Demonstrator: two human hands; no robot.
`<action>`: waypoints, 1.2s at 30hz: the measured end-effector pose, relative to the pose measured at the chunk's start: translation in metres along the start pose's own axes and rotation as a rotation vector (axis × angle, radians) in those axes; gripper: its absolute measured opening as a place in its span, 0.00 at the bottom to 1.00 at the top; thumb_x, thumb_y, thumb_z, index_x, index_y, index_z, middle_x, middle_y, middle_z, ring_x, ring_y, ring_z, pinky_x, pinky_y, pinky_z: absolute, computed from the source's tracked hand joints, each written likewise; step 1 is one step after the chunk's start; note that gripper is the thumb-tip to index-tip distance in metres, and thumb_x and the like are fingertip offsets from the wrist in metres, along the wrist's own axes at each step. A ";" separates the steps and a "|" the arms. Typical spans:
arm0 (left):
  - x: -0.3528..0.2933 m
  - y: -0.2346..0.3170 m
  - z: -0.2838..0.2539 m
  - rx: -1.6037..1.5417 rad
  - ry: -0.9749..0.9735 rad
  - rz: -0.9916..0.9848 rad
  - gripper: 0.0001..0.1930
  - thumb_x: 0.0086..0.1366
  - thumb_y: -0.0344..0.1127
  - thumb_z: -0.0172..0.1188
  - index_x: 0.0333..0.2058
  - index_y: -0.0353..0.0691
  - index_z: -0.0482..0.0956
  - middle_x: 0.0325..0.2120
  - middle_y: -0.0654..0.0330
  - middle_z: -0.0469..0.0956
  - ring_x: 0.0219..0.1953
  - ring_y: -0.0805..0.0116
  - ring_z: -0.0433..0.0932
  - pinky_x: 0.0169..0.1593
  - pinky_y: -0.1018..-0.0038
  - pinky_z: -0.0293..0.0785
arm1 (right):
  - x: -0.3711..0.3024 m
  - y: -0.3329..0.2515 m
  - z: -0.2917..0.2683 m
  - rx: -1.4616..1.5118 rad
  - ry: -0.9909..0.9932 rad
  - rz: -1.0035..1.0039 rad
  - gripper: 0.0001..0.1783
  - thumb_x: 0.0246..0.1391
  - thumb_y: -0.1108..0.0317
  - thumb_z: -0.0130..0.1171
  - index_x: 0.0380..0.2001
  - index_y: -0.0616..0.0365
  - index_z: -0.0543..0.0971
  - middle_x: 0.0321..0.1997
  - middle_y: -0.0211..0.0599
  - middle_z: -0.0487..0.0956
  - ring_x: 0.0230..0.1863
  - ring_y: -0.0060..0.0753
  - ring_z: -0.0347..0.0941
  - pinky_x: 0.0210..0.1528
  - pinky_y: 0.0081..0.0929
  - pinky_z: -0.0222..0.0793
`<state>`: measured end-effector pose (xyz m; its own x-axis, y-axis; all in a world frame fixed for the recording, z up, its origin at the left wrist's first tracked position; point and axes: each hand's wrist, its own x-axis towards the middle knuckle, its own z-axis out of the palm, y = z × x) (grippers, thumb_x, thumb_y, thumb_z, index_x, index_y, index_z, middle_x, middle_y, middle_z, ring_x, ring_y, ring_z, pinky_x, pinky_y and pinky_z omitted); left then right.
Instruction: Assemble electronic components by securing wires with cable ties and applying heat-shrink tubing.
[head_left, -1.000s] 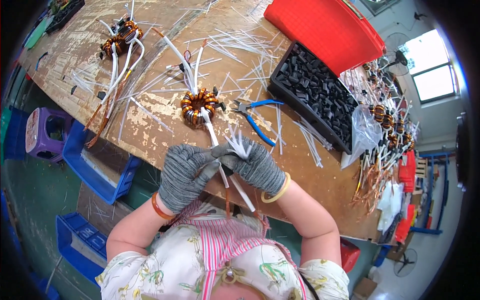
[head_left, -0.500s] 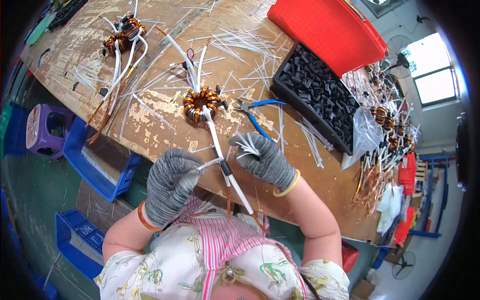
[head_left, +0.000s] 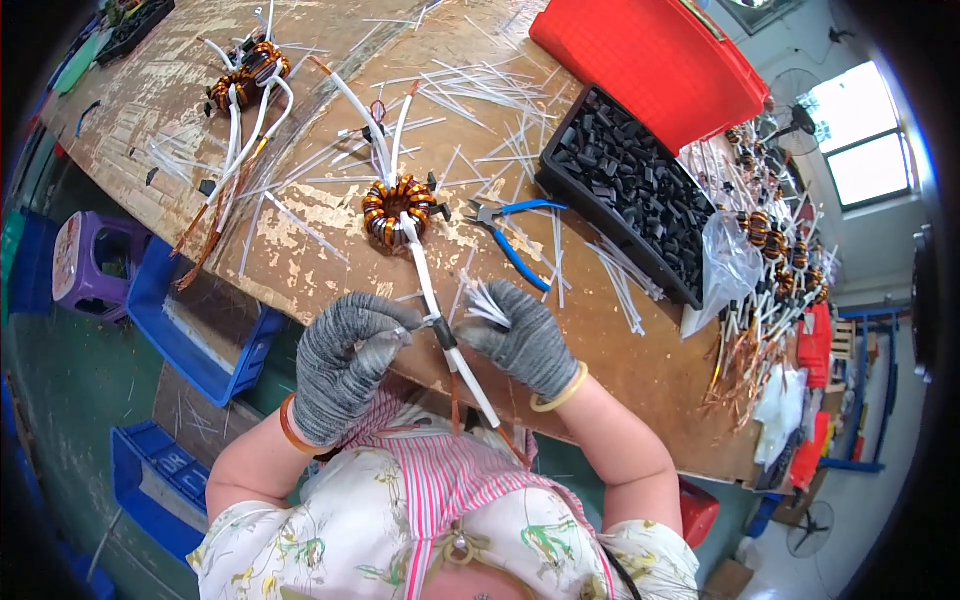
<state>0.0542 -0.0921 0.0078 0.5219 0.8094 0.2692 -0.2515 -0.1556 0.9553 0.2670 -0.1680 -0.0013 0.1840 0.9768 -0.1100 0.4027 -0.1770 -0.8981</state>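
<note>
Sleeved lead (head_left: 440, 320) front and centre, running from the copper coil (head_left: 398, 208) down over the near edge of the worktop (head_left: 640, 400) toward the body. White tube along its length, a small dark collar partway down, bare copper tail showing below. Held stretched between both hands, probably so the sleeve sits straight and the collar can be worked along it.

Left hand (head_left: 345, 362), grey knit glove, closed narrow, fingertips pinched in at the dark collar. Right hand (head_left: 522, 338), same glove, closed on the lead from the other side and clutching a small bunch of short white tubes (head_left: 485, 298) fanned up between the fingers, likely kept there as ready spares. Orange band on the left wrist, pale bangle on the right.

Coil resting flat on the worn wood, just beyond the hands, other white leads rising away toward the far edge. Blue-handled pliers (head_left: 515, 238) lying just beside the coil on its right, near the right hand. Loose white tubes scattered across the middle of the worktop. Second coil (head_left: 245, 75) with long white leads toward the far left corner. Black tray of small black parts (head_left: 630, 185) along the right, red bin (head_left: 650, 60) beyond it at the far edge. More finished coils and a clear bag (head_left: 725, 270) at the right end. Purple stool (head_left: 85, 270) and blue crates (head_left: 190, 320) on the floor off the left edge.
</note>
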 end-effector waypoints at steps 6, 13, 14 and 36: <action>0.001 0.002 0.004 -0.011 -0.043 -0.057 0.07 0.58 0.33 0.60 0.31 0.36 0.77 0.34 0.52 0.78 0.37 0.65 0.77 0.43 0.71 0.71 | -0.009 -0.002 0.014 0.130 -0.232 0.265 0.16 0.49 0.61 0.63 0.36 0.61 0.79 0.28 0.37 0.80 0.33 0.25 0.74 0.37 0.26 0.70; -0.027 0.005 -0.022 0.551 -0.077 0.791 0.10 0.52 0.39 0.63 0.33 0.44 0.77 0.33 0.57 0.78 0.32 0.63 0.77 0.38 0.70 0.71 | -0.008 0.013 -0.025 0.688 -0.013 0.207 0.21 0.54 0.53 0.57 0.40 0.61 0.75 0.28 0.31 0.76 0.28 0.25 0.70 0.30 0.25 0.67; -0.028 0.012 -0.018 0.573 -0.293 0.851 0.12 0.52 0.40 0.64 0.34 0.45 0.77 0.32 0.59 0.78 0.31 0.65 0.77 0.37 0.71 0.71 | -0.006 0.014 -0.030 0.888 0.018 0.191 0.24 0.55 0.48 0.56 0.40 0.61 0.74 0.25 0.30 0.74 0.25 0.24 0.68 0.25 0.24 0.66; -0.005 -0.006 0.041 0.557 -0.322 0.017 0.10 0.56 0.38 0.61 0.33 0.39 0.81 0.20 0.53 0.75 0.26 0.56 0.77 0.29 0.67 0.71 | -0.010 -0.017 -0.002 1.127 0.159 0.007 0.28 0.56 0.46 0.51 0.42 0.63 0.72 0.37 0.45 0.76 0.39 0.40 0.75 0.46 0.40 0.73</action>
<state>0.0862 -0.1181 0.0052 0.7619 0.6073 0.2253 0.1540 -0.5077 0.8477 0.2604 -0.1755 0.0163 0.3268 0.9357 -0.1330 -0.6196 0.1058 -0.7778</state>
